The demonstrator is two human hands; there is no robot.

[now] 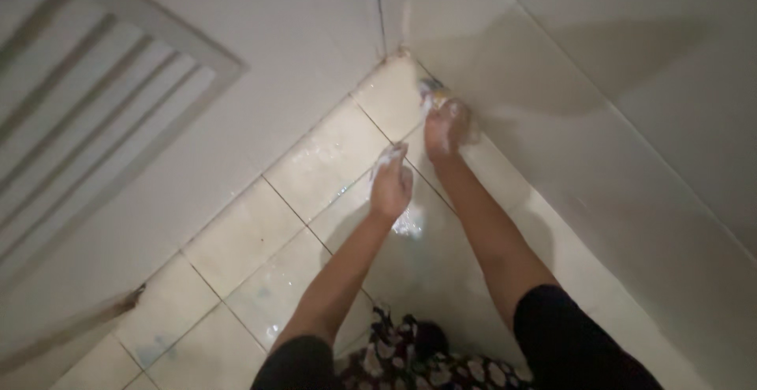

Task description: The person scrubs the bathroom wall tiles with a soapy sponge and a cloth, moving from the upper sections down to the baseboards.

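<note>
I look down into a corner of a tiled room. My right hand reaches to the foot of the right wall and is closed around a small scrubbing sponge, yellowish with a darker side, pressed near the corner. My left hand hovers over the wet floor tiles a little nearer to me; its fingers are bent and coated in white foam, and I cannot tell whether it holds anything. A patch of foam lies on the floor just below that hand.
White wall tiles rise on the right and at the back. A louvred white door stands at the left. Water puddles glisten on the cream floor. My patterned garment shows at the bottom edge.
</note>
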